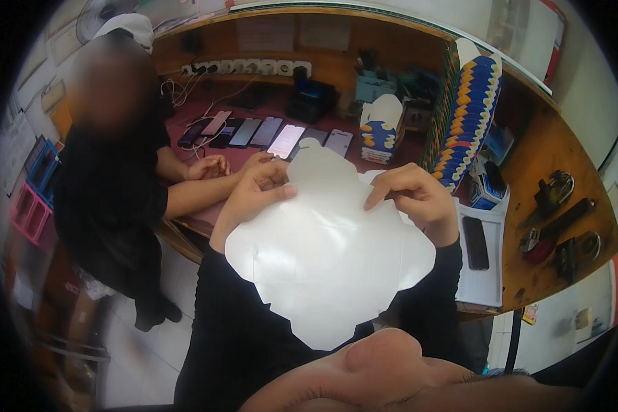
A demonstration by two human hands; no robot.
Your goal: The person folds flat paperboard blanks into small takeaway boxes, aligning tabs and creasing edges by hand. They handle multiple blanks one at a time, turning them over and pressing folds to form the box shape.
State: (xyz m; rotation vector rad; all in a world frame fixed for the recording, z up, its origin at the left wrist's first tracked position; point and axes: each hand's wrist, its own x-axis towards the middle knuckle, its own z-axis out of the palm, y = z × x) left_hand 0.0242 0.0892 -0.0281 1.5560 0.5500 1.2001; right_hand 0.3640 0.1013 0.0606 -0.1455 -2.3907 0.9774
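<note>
Between my hands is a flat white cardboard box blank with rounded flaps, its plain glossy side facing up. My left hand pinches its upper left edge, thumb on top. On the upper right edge, my right hand is closed with thumb and bent fingers. Behind the blank stands a small folded food box in blue, yellow and white. A tall leaning stack of similar nested boxes rises beyond my right hand.
A person in black sits at the left, forearms on the red desktop. Several phones lie in a row, one lit phone among them. A power strip runs behind. At right are a dark phone on a white tray and dark metal tools.
</note>
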